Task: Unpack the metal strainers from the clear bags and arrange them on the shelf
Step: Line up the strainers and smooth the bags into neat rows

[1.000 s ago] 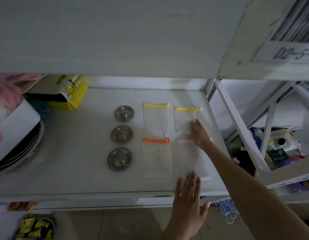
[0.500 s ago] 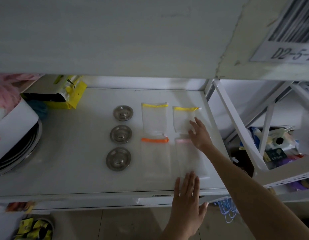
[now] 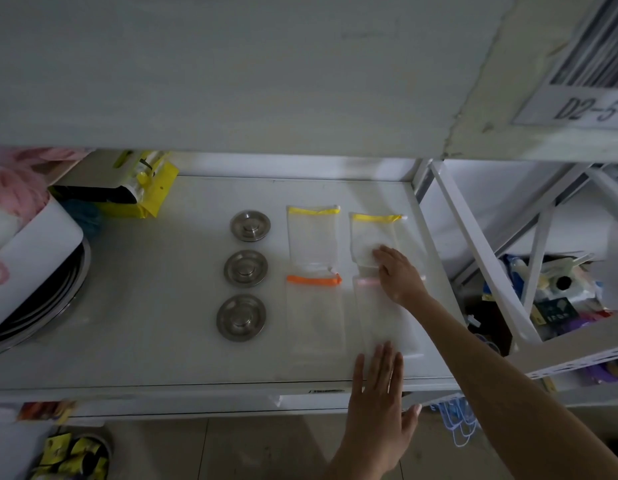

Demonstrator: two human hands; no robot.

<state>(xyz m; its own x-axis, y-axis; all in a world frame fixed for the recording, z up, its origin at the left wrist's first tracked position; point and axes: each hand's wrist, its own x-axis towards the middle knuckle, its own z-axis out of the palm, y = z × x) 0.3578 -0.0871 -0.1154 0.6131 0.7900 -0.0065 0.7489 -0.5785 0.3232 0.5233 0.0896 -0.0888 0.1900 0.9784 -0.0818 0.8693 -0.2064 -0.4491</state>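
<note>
Three round metal strainers stand in a column on the white shelf (image 3: 155, 306): a far strainer (image 3: 250, 225), a middle strainer (image 3: 246, 268) and a near strainer (image 3: 241, 317). To their right lie flat clear bags: a yellow-zip bag (image 3: 312, 237), an orange-zip bag (image 3: 315, 313), a second yellow-zip bag (image 3: 369, 237) and a pink-zip bag (image 3: 380, 320). My right hand (image 3: 399, 273) rests flat where the second yellow-zip bag meets the pink-zip bag. My left hand (image 3: 378, 403) lies flat on the pink-zip bag's near end at the shelf's front edge.
A yellow package (image 3: 144, 188) and a white box over stacked metal pans (image 3: 41, 306) fill the shelf's left side. A white diagonal brace (image 3: 480, 251) borders the right, with cluttered goods (image 3: 560, 292) beyond. The upper shelf (image 3: 231, 71) hangs low overhead.
My right hand slid slightly left and down onto the lower corner of the second yellow-zip bag, fingers flattening. My left hand stayed on the shelf's front edge.
</note>
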